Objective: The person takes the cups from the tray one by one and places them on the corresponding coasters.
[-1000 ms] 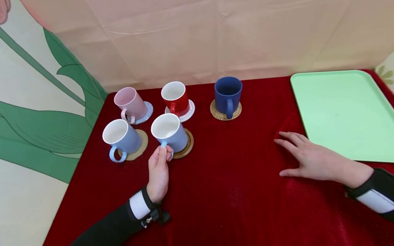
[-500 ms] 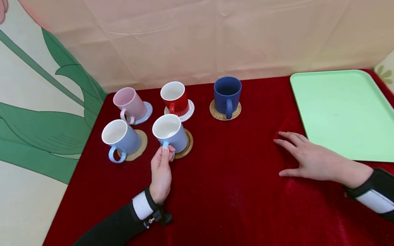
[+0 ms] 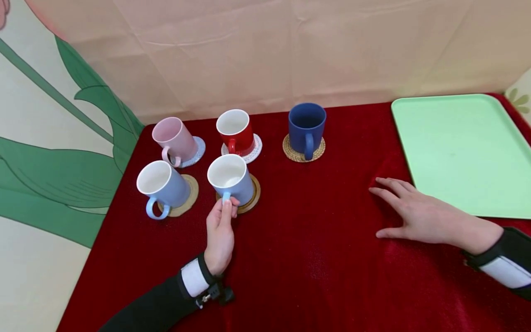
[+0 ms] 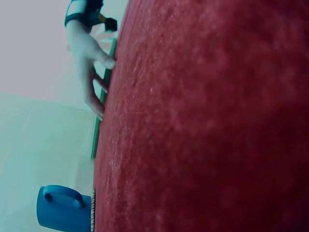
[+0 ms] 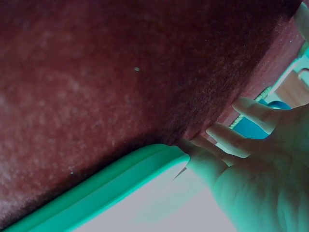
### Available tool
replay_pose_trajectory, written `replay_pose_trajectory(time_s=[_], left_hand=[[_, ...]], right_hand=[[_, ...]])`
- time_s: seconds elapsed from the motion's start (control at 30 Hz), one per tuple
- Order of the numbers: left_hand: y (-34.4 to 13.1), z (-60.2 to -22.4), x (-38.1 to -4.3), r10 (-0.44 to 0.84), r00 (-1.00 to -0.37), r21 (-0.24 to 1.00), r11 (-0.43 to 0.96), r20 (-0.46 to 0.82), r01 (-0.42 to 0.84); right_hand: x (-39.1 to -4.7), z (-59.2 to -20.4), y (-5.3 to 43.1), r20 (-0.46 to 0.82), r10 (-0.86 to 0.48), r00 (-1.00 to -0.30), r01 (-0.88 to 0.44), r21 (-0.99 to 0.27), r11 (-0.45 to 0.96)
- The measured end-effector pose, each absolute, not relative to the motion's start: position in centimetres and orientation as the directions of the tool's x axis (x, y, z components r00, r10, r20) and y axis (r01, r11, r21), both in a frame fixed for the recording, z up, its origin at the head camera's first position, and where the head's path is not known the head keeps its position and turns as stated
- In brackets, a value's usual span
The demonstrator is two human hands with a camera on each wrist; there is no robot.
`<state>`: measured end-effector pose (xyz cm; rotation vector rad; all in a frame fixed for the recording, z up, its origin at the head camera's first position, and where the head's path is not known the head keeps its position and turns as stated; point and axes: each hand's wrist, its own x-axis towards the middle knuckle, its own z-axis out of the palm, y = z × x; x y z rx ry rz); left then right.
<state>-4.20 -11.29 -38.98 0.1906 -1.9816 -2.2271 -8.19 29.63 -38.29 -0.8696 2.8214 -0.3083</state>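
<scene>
My left hand (image 3: pixel 220 240) pinches the handle of a light blue mug (image 3: pixel 238 188) with a white inside. That mug stands over a round brown coaster (image 3: pixel 254 199), whose right side shows past it. To its left, another light blue mug (image 3: pixel 172 189) sits on a beige coaster (image 3: pixel 191 196). My right hand (image 3: pixel 427 214) lies low over the red cloth with fingers spread, holding nothing, beside the left edge of a pale green tray (image 3: pixel 464 157). In the right wrist view, its fingers (image 5: pixel 227 137) reach past the tray's corner. The left wrist view does not show the left hand.
Behind stand a pink mug (image 3: pixel 176 140) on a pale blue coaster (image 3: pixel 200 150), a red mug (image 3: pixel 242 140) on a white coaster (image 3: pixel 257 150), and a dark blue mug (image 3: pixel 304 131) on a woven coaster (image 3: pixel 290 152). A beige cloth (image 3: pixel 265 55) hangs behind the table.
My left hand has shifted slightly right with the light blue mug, bringing it further over the brown coaster. The right hand and the other mugs stay where they were.
</scene>
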Motion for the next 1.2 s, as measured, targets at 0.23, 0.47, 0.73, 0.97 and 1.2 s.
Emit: replay_pose_trajectory(time_s=[0.23, 0.47, 0.73, 0.97, 1.2], left_hand=[[-11.5, -39.2, -4.0, -0.178, -0.984, 0.995, -0.102, -0.009, 0.01], [-11.9, -39.2, -4.0, -0.172, -0.985, 0.996, -0.09, -0.029, -0.014], [-12.1, -39.2, -4.1, -0.164, -0.985, 0.995, -0.089, -0.05, -0.035], [-13.1, -38.9, -4.4, -0.081, -0.996, 0.999, -0.033, -0.043, -0.041], [-17.7, -36.9, -5.2, 0.217, -0.972, 0.932, 0.361, -0.092, -0.008]], right_hand=[[-8.1, -38.3, 29.6, -0.112, -0.564, -0.818, -0.525, -0.254, 0.812], [-8.1, -38.5, 29.5, -0.104, -0.565, -0.818, -0.527, -0.256, 0.81], [-8.1, -38.5, 29.5, -0.114, -0.561, -0.82, -0.52, -0.26, 0.814], [-8.0, -38.6, 29.6, -0.104, -0.558, -0.823, -0.518, -0.265, 0.813], [-7.7, -38.4, 29.8, -0.137, -0.542, -0.829, -0.501, -0.251, 0.828]])
